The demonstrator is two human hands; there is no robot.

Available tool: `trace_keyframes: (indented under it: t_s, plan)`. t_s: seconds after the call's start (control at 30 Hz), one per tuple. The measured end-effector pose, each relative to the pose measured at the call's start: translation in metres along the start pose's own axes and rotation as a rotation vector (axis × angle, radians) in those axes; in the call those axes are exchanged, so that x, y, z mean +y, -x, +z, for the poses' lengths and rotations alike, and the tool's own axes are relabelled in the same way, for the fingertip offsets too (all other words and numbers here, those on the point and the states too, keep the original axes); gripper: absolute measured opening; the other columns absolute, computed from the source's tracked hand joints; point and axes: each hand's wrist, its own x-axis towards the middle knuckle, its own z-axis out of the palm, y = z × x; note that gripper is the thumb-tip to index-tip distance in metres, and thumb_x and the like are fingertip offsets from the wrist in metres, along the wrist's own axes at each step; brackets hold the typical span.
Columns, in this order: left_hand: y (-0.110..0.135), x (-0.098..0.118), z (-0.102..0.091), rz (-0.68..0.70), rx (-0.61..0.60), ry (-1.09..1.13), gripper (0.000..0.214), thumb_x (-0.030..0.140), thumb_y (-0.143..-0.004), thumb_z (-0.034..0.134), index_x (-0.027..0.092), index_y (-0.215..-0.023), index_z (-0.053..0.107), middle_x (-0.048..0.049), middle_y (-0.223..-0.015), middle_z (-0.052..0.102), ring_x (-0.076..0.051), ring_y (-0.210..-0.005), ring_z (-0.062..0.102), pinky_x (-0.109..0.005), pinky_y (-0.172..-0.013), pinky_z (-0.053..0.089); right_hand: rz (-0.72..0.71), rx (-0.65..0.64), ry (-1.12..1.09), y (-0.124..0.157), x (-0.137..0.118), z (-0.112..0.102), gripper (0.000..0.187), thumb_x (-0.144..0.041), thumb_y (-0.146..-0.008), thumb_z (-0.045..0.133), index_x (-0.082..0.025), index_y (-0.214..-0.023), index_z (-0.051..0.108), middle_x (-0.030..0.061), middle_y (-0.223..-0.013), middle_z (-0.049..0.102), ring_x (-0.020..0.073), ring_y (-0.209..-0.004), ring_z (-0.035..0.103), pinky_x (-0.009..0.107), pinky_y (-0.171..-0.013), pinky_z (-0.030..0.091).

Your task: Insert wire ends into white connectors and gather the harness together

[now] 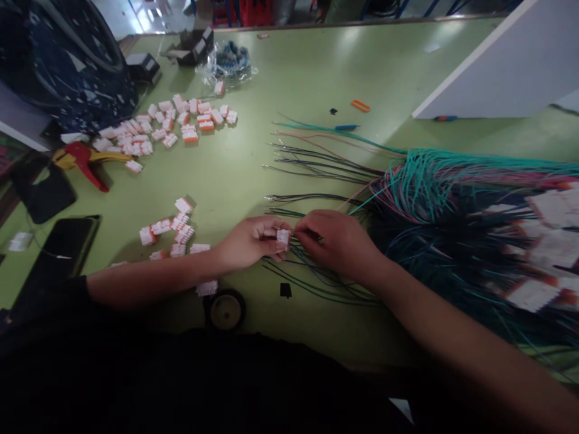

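Observation:
Near the middle of the table, my left hand (pixel 251 242) pinches a small white-and-orange connector housing (pixel 283 237) between thumb and fingers. My right hand (pixel 332 241) is closed right beside it, its fingertips on a thin wire at the connector's right side. How far the wire sits in the housing is too small to tell. Loose black and green wires (pixel 316 198) with bare metal tips lie around and under both hands. They run right into a big bundle of teal, pink and dark wires (pixel 429 187).
Many loose connectors (pixel 136 135) lie at the back left, others (pixel 181 226) left of my hand. Red-and-yellow pliers (pixel 85 160), a phone (pixel 56 259) and a tape roll (pixel 227 310) are nearby. Wired connectors (pixel 534 292) lie right; a white panel (pixel 497 66) stands at the back right.

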Motion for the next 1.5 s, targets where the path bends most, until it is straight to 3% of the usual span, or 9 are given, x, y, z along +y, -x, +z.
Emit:
trace_keyframes:
  t_s: [0.33,0.47,0.6,0.73,0.9,1.13,1.23,1.37,1.5]
  plan:
    - [0.003,0.016,0.002,0.082,0.030,-0.082,0.023,0.013,-0.070,0.062,0.012,-0.092,0.058,-0.0008,-0.079,0.064,-0.010,-0.068,0.061,-0.026,-0.066,0.051,0.084,-0.134,-0.041,-0.002,-0.001,-0.014,0.043,-0.046,-0.075,0.055,-0.015,-0.105,0.059,0.0080,-0.092,0.068,0.0196,-0.080,0.060,0.026,-0.066,0.035]
    - [0.003,0.029,-0.001,0.066,-0.003,-0.111,0.024,0.010,-0.067,0.062,0.012,-0.091,0.059,0.0007,-0.071,0.064,-0.008,-0.059,0.060,-0.023,-0.060,0.049,0.119,-0.357,0.162,-0.001,0.001,-0.021,0.030,-0.038,-0.079,0.051,-0.017,-0.097,0.062,0.0046,-0.072,0.068,0.0166,-0.064,0.058,0.024,-0.056,0.027]
    - [-0.003,0.049,-0.002,0.061,0.005,-0.154,0.023,0.006,-0.066,0.061,0.011,-0.089,0.060,0.0017,-0.062,0.061,-0.007,-0.052,0.057,-0.022,-0.056,0.048,0.106,-0.399,0.326,0.001,0.008,-0.033,0.025,-0.032,-0.083,0.044,-0.017,-0.088,0.064,0.0065,-0.074,0.068,0.0176,-0.067,0.059,0.025,-0.057,0.028]
    - [-0.011,0.074,0.003,0.091,-0.015,-0.220,0.021,0.002,-0.064,0.062,0.008,-0.084,0.061,0.0010,-0.057,0.061,-0.007,-0.048,0.055,-0.022,-0.052,0.047,0.149,-0.320,0.548,0.012,0.007,-0.034,0.031,-0.027,-0.086,0.037,-0.012,-0.082,0.063,0.0116,-0.075,0.068,0.0217,-0.073,0.062,0.030,-0.067,0.033]
    - [-0.015,0.094,0.012,0.089,-0.044,-0.273,0.016,0.001,-0.064,0.063,0.007,-0.079,0.061,0.0013,-0.055,0.058,-0.006,-0.046,0.053,-0.019,-0.048,0.043,0.199,-0.040,0.634,0.032,0.007,-0.015,0.028,-0.026,-0.086,0.039,-0.009,-0.083,0.062,0.0141,-0.083,0.067,0.0241,-0.088,0.060,0.033,-0.083,0.032]
    - [-0.015,0.061,0.043,0.188,0.038,0.101,0.026,0.014,-0.076,0.061,0.009,-0.101,0.055,-0.0032,-0.081,0.061,-0.007,-0.067,0.058,-0.027,-0.074,0.048,0.456,0.091,0.577,0.040,0.011,-0.012,0.033,-0.025,-0.091,0.032,-0.011,-0.081,0.061,0.0137,-0.078,0.066,0.0210,-0.080,0.059,0.029,-0.071,0.034]
    - [-0.017,0.041,0.064,0.237,0.065,-0.095,0.026,0.022,-0.080,0.057,0.011,-0.104,0.055,-0.0048,-0.088,0.062,-0.011,-0.077,0.058,-0.027,-0.075,0.047,0.476,0.090,0.560,0.040,0.008,-0.013,0.030,-0.021,-0.091,0.032,-0.011,-0.083,0.060,0.0136,-0.078,0.065,0.0214,-0.079,0.058,0.029,-0.066,0.033]
    - [-0.027,0.038,0.084,0.487,0.178,-0.503,0.018,0.025,-0.083,0.052,0.012,-0.091,0.061,-0.0056,-0.090,0.063,-0.016,-0.086,0.057,-0.029,-0.081,0.043,0.364,0.066,0.536,0.044,0.007,-0.012,0.027,-0.014,-0.087,0.034,-0.009,-0.086,0.060,0.0146,-0.079,0.065,0.0241,-0.079,0.059,0.033,-0.070,0.036]
    - [-0.040,0.049,0.090,0.496,0.159,-0.601,0.015,0.021,-0.083,0.047,0.013,-0.080,0.060,-0.0001,-0.067,0.059,-0.013,-0.068,0.055,-0.024,-0.067,0.042,0.187,0.119,0.350,0.057,0.019,-0.033,0.023,-0.021,-0.080,0.047,-0.010,-0.096,0.059,0.0164,-0.100,0.063,0.0260,-0.096,0.056,0.036,-0.082,0.041]
